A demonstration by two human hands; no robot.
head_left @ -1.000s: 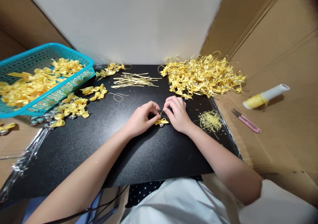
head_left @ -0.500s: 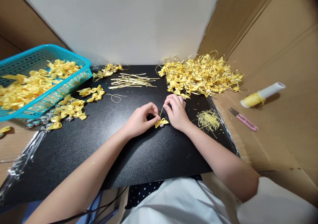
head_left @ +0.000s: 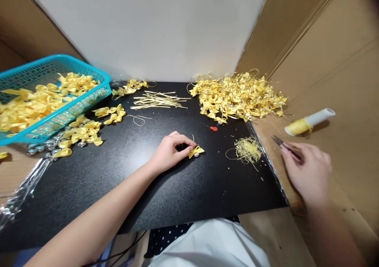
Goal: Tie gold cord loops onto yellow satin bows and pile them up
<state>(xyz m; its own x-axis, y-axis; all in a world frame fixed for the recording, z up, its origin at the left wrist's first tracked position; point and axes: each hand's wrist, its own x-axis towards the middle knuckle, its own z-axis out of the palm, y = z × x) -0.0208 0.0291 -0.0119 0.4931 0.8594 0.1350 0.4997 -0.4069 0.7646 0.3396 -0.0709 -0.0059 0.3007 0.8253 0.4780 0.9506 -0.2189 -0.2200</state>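
Note:
My left hand point(head_left: 174, 150) pinches a small yellow ribbon bow point(head_left: 196, 151) at the middle of the black board. A silver bell hangs under the bow, and a short end of gold cord stands up from it. Off the board's right side, my right hand point(head_left: 309, 172) is closed around pink thread snips point(head_left: 288, 148), whose dark blades point away to the upper left. Between the two hands lies a tangle of cut yellow cord point(head_left: 248, 150) on the board.
A turquoise basket point(head_left: 104, 77) of yellow bows stands at the left, with bows and bells point(head_left: 84, 132) beside it. Straight gold cords point(head_left: 160, 100) lie at the back, near a large heap of corded bows point(head_left: 239, 95). A red piece point(head_left: 213, 128) and a white tube point(head_left: 321, 117) are at the right.
My right hand has left the bow's cord, moved right and taken hold of the thread snips. My left hand stays at the bow. A red piece now shows on the board.

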